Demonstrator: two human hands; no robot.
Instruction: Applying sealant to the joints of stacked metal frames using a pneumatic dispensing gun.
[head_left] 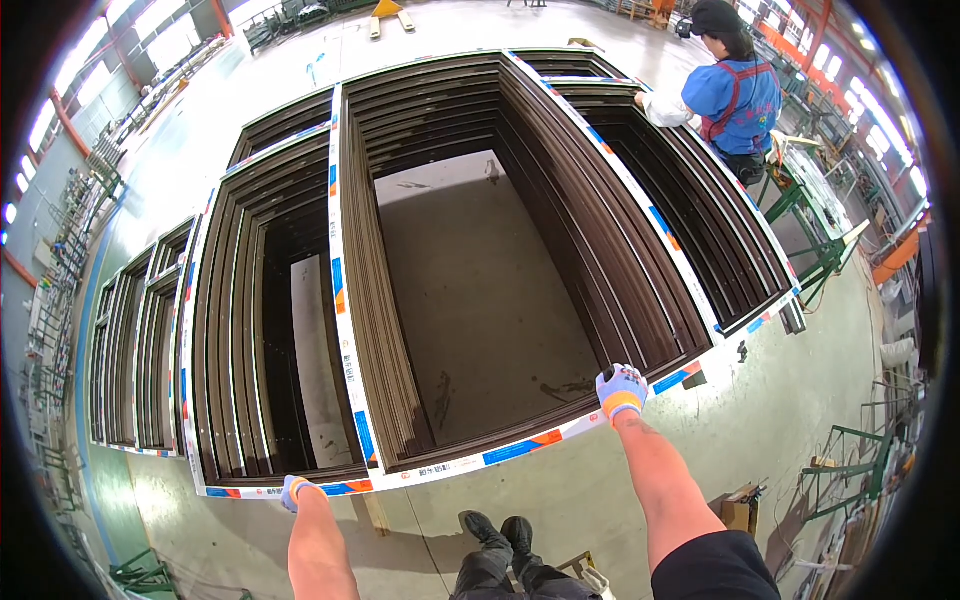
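Observation:
A tall stack of large dark window frames (pixel 520 456) lies flat before me. White tape with blue and orange patches covers the top frame's bars, which divide it into several openings. My left hand (pixel 298 490), in a white and purple glove, is closed on the near edge by the left corner. Farther right, my right hand (pixel 622 390), in a purple glove with an orange cuff, grips the same near edge beside the big middle opening. The fingers of both hands are partly hidden by the frame and the gloves.
A co-worker (pixel 735 105) in a blue top and dark cap stands at the stack's far right, one hand on its edge. Another frame stack (pixel 140 345) lies at the left. Green metal trestles (pixel 815 225) stand at right. A cardboard box (pixel 740 508) sits on the floor.

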